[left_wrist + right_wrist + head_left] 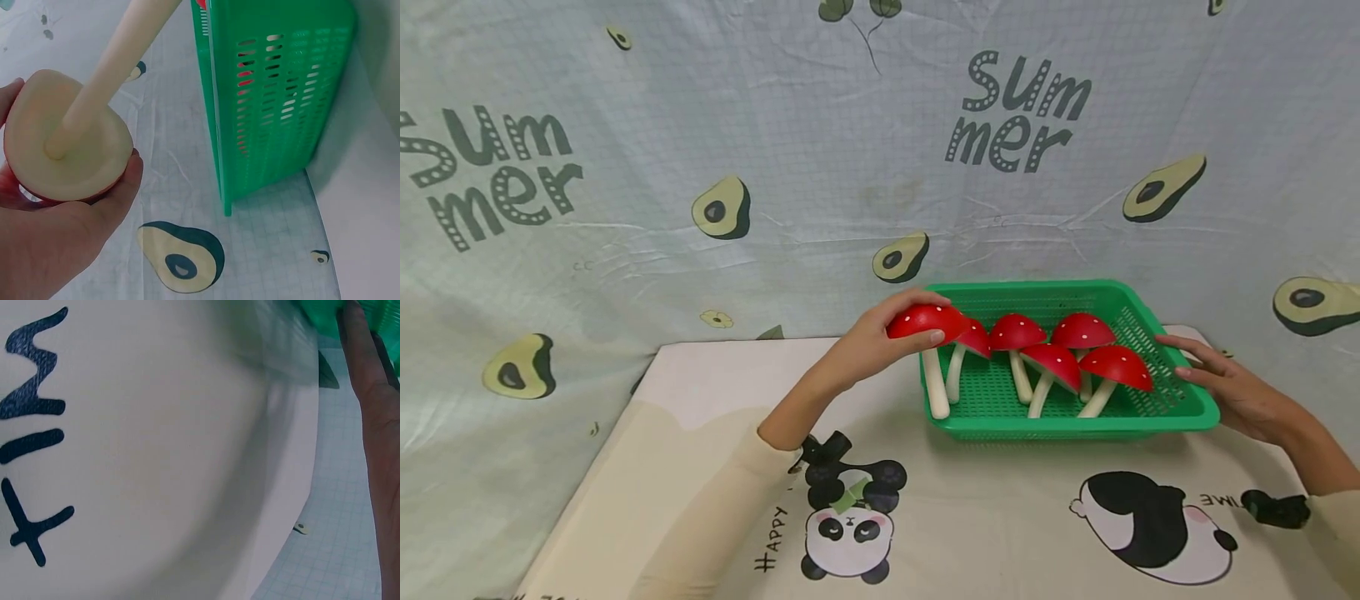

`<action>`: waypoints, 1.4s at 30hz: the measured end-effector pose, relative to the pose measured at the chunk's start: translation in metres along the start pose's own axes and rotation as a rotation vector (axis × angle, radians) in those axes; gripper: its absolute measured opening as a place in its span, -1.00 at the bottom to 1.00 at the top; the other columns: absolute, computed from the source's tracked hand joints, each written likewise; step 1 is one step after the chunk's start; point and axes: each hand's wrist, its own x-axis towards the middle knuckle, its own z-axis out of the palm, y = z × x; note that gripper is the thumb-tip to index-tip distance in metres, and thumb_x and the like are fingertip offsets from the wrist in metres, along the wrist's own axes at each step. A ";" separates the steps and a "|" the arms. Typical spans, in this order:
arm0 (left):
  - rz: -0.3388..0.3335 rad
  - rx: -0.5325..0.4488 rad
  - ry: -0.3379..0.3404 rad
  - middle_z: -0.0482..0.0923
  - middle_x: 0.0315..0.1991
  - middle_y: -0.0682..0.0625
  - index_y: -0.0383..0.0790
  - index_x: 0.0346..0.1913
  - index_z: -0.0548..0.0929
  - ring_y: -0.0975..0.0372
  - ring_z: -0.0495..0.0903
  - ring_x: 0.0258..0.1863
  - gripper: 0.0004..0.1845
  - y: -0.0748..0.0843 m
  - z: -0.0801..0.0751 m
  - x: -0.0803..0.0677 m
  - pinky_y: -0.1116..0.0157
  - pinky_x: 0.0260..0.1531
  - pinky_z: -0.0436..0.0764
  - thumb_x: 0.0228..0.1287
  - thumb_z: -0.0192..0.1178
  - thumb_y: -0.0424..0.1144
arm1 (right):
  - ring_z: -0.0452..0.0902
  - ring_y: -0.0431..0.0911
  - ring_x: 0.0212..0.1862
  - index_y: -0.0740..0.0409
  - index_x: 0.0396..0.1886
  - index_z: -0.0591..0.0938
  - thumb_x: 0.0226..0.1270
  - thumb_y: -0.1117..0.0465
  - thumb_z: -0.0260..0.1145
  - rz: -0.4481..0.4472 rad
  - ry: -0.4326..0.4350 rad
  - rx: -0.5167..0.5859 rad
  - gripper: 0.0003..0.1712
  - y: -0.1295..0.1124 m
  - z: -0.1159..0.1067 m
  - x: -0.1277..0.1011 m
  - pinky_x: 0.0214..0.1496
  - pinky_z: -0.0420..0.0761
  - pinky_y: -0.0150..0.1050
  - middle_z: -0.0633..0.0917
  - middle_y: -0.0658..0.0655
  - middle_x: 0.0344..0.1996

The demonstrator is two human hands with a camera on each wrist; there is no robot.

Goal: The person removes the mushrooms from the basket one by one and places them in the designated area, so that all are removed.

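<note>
Your left hand (pixel 878 335) is gripping one mushroom (pixel 928 322) by its red cap, the fingers lying over the far side and the thumb pressing the near side. The mushroom is hanging stalk-down at the left edge of the basket (pixel 1075 425); the views are not showing whether its foot is touching the basket floor. Your right hand (pixel 1243 387) is holding nothing: its fingers are lying extended and loosely spread at the right edge of the basket, seemingly steadying it.

For good control, you should be keeping the grip on the broad cap, leaving the stalk free. You should be keeping the stalk clear of the left edge, since catching there would probably be twisting the cap in your fingers. Your right hand should be bracing lightly; pushing hard would likely be sliding the basket.

Five other mushrooms (pixel 1017 332) are lying in the basket, caps toward its far edge, stalks pointing toward its near edge. One cap is sitting just beside the held one, so you should be guarding against knocking it.

The basket is standing near the far right corner of the desk (pixel 985 517). A printed backdrop (pixel 820 167) is hanging beyond the far edge.
</note>
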 end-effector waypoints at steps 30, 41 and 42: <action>-0.122 0.093 0.064 0.45 0.27 0.14 0.22 0.28 0.55 0.07 0.41 0.26 -0.56 -0.020 -0.048 -0.044 0.07 0.03 0.67 0.38 0.31 -0.05 | 0.70 -0.07 0.00 -0.28 0.59 0.14 0.70 0.33 -0.18 0.029 0.002 -0.005 -0.38 -0.003 0.002 -0.002 -0.07 0.75 -0.03 0.45 -0.22 0.20; -0.148 0.140 0.048 0.44 0.28 0.11 0.15 0.25 0.57 0.03 0.40 0.28 -0.58 -0.030 -0.060 -0.054 0.06 0.05 0.66 0.37 0.33 -0.14 | 0.69 -0.07 0.00 -0.28 0.60 0.12 0.70 0.31 -0.16 0.054 0.026 -0.028 -0.38 -0.003 0.003 -0.001 -0.06 0.75 -0.03 0.41 -0.20 0.20; -0.152 0.141 0.048 0.44 0.28 0.10 0.15 0.24 0.57 0.02 0.40 0.28 -0.58 -0.031 -0.061 -0.055 0.06 0.05 0.67 0.37 0.33 -0.14 | 0.69 -0.07 0.00 -0.27 0.60 0.12 0.70 0.31 -0.16 0.054 0.025 -0.029 -0.38 -0.004 0.003 -0.001 -0.05 0.75 -0.04 0.41 -0.20 0.20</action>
